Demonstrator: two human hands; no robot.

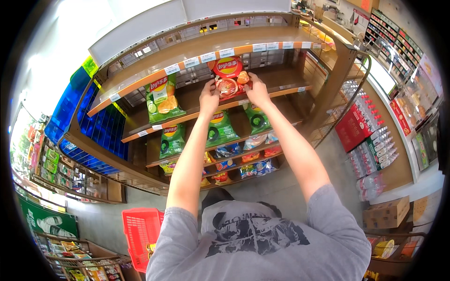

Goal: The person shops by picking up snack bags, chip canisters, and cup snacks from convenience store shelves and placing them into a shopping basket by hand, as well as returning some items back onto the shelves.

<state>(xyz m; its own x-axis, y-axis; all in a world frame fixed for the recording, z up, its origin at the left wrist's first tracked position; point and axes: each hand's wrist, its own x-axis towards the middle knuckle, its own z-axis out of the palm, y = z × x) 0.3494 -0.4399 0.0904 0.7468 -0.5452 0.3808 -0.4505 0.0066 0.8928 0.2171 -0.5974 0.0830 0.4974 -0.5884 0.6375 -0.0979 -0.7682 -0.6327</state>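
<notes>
Both my arms reach forward to a brown shelf rack. Between my hands a red bag of potato chips [228, 78] stands upright on the second shelf from the top. My left hand [209, 97] grips its left edge, and my right hand [257, 89] grips the right edge. To the left on the same shelf stands a green bag of chips [164, 99]. One shelf lower are more green bags, among them one [220, 127] below my hands and another [257, 118] under my right forearm.
Smaller snack bags [251, 157] fill the lowest shelves. A red shopping basket [140, 229] is on the floor to my left. Bottle packs [375, 150] stand on the right beside a cardboard box [386, 213]. Blue translucent panels [101, 126] flank the rack's left end.
</notes>
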